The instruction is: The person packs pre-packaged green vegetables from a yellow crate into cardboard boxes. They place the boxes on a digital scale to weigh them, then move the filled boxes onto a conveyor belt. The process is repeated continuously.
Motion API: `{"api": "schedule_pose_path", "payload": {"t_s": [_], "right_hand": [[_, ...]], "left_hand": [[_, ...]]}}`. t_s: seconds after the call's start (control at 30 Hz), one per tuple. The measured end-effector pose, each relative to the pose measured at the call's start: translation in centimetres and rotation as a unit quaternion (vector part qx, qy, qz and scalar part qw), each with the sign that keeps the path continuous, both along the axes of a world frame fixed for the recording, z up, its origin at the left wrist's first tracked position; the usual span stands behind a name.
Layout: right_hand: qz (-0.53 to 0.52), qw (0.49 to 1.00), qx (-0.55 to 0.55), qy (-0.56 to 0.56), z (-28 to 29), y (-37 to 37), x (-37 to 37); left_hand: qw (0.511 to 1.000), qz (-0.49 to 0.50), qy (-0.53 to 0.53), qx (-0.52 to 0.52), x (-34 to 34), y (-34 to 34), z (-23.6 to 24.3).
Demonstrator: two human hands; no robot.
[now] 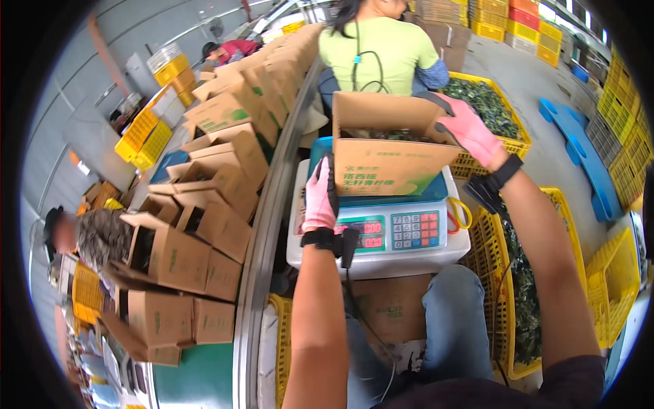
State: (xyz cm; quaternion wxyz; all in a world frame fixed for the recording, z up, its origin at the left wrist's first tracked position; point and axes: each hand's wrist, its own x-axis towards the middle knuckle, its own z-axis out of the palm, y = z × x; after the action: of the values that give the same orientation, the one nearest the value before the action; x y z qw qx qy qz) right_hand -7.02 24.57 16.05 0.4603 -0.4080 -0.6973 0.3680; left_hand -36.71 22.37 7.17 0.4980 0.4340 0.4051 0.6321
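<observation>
An open cardboard box (398,167) with green print sits on the blue tray of a white digital scale (375,262), slightly tilted. Its contents show only as a dark strip inside. My left hand (320,196), in a pink and dark glove, presses along the box's left side, fingers pointing up. Over the box's right top edge, my right hand (471,129) in a matching glove has its fingers wrapped round the cardboard. Red digits glow on the scale's panel, beside a keypad (415,230).
Left of me, a conveyor with a metal rail (257,286) carries many open cardboard boxes (174,259). Yellow crates (494,293) of dark green produce stand on the right. A co-worker in a light green shirt (381,58) sits ahead. A blue plastic pallet (579,153) lies beyond the crates.
</observation>
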Motion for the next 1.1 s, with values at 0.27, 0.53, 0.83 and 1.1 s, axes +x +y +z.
{"api": "schedule_pose_path", "payload": {"t_s": [0.27,0.53,0.83,1.1], "right_hand": [[-0.102,0.957,0.061,-0.263,-0.4,2.0,-1.3],[-0.141,0.947,0.211,-0.196,2.3,-1.6,-0.1],[-0.354,0.876,-0.015,-0.326,-11.1,-13.7,17.9],[-0.472,0.57,-0.452,-0.498,-27.5,-35.1,21.5]], "left_hand": [[0.997,0.075,0.002,-0.034,-1.9,-1.2,2.1],[0.975,0.205,-0.072,0.051,-6.6,-3.1,1.8],[0.958,0.255,-0.085,0.102,-8.6,-4.9,2.4],[0.926,0.297,0.186,0.138,-7.6,-6.2,3.3]]}}
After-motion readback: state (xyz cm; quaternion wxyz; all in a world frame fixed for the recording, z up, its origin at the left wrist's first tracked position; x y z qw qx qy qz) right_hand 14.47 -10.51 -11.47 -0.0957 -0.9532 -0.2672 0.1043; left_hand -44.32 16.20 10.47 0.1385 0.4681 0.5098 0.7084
